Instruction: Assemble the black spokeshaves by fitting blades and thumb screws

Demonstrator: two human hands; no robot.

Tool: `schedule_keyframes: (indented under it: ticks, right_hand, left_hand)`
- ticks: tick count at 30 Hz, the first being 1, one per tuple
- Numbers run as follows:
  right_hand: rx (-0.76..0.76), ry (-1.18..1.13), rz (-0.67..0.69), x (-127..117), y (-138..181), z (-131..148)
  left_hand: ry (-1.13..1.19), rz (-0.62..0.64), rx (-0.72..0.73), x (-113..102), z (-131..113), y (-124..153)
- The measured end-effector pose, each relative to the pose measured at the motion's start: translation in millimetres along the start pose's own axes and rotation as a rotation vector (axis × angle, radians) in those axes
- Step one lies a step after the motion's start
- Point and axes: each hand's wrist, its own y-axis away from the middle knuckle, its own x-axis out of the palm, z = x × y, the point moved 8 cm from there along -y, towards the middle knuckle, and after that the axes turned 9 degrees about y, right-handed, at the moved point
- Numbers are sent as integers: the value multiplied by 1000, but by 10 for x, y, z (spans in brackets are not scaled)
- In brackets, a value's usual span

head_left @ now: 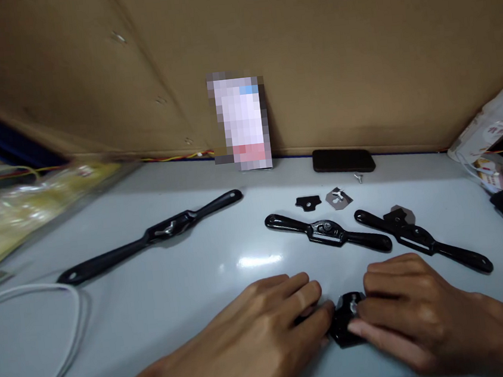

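At the near middle of the table, a black spokeshave [344, 327] lies between my two hands, its handles mostly hidden by them. My left hand [270, 324] is closed around its left side, with fingertips at the middle part. My right hand [417, 315] is closed on the other side, thumb and forefinger beside a small silvery screw [354, 305]. Just beyond are two more black spokeshaves, one in the middle [325, 232] and one on the right [423, 239], the latter with a dark plate [397, 217] behind it. A black cap plate [308, 203] and a steel blade [336, 202] lie farther back.
A wing screw [359, 178] sits near a dark phone-like slab [343, 161]. Another spokeshave [170, 230] lies at left, near a white cable [78, 309] and plastic bags [47, 210]. A cardboard wall [309, 56] rises behind; packaging [492, 127] stands at right.
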Motion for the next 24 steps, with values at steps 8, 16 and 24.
schedule_keyframes:
  ticks: [8, 16, 24]
  right_hand:
    - [-21, 53, -49, -59, -5, 34]
    - [92, -17, 66, -46, 20, -164]
    - [89, 15, 472, -3, 91, -226]
  left_hand:
    - [-1, 19, -3, -7, -6, -14]
    - [-8, 28, -16, 7, 20, 14]
    - [-37, 5, -59, -13, 78, -17]
